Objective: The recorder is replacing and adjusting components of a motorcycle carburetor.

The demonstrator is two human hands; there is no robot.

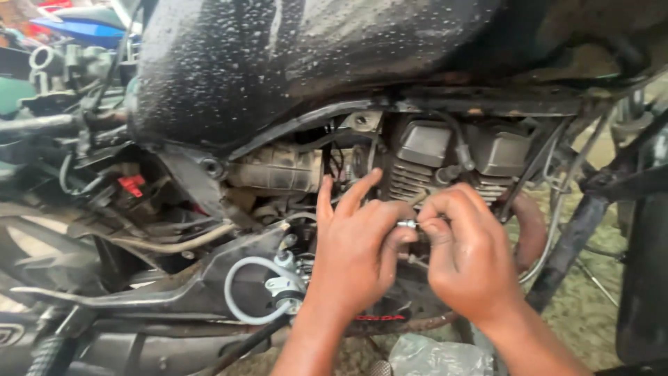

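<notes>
A wet black motorcycle fuel tank [278,63] fills the top of the view, with the finned grey engine head [445,160] beneath it. Both my hands work close together in front of the engine. My left hand [355,251] and my right hand [466,254] pinch a small shiny metal part [406,224] between their fingertips, just below the cylinder fins. Two fingers of my left hand stick up free. What the part joins to is hidden behind my fingers.
A grey looped hose [240,292] and a white clip sit left of my hands on the black frame [174,285]. A red connector [131,184] shows among cables at left. A crumpled clear plastic bag [438,356] lies on the dirt ground below. A black tyre [643,278] stands at right.
</notes>
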